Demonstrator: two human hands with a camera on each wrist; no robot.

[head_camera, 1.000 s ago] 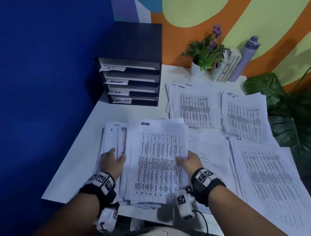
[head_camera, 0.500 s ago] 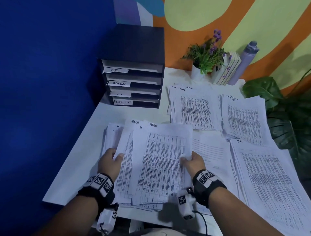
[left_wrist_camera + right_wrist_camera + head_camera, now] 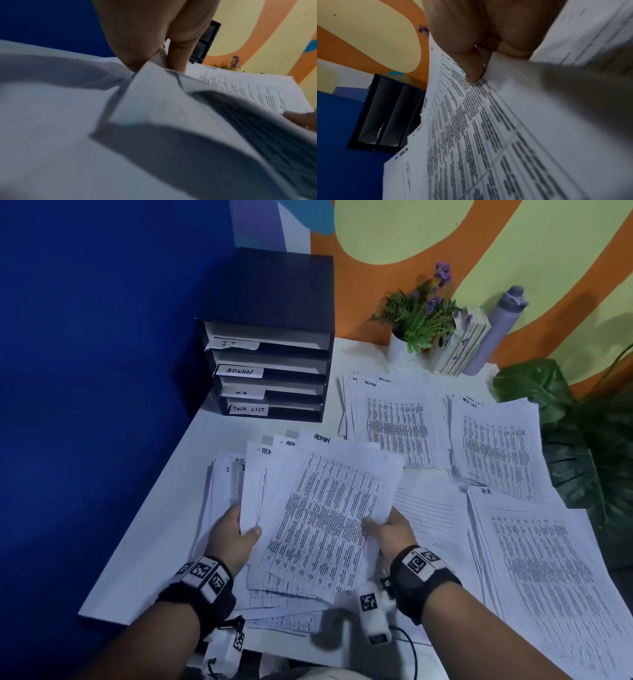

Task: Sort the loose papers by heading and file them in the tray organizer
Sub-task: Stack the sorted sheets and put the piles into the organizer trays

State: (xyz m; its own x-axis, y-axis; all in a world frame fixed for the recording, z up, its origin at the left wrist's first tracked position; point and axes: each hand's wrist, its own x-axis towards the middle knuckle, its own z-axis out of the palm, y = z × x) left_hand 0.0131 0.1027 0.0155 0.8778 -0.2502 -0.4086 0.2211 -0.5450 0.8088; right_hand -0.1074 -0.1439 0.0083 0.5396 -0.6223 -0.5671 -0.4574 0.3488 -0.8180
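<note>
Both hands hold a fanned bundle of ADMIN sheets lifted off the white table. My left hand pinches the bundle's left edge, thumb on top. My right hand grips the right edge, thumb pressed on the printed sheet. Under the bundle lies a pile headed IT. The black tray organizer stands at the back left, its slots labelled IT, ADMIN, H.R and TASK LIST.
Sorted piles lie on the table: ADMIN at the back middle, TASK LIST to its right, H.R at the near right. A potted plant, books and a grey bottle stand by the wall. Big leaves crowd the right edge.
The ADMIN sheets have risen off the pile and fanned out, tilting to the right. Both hands have lifted with them.
</note>
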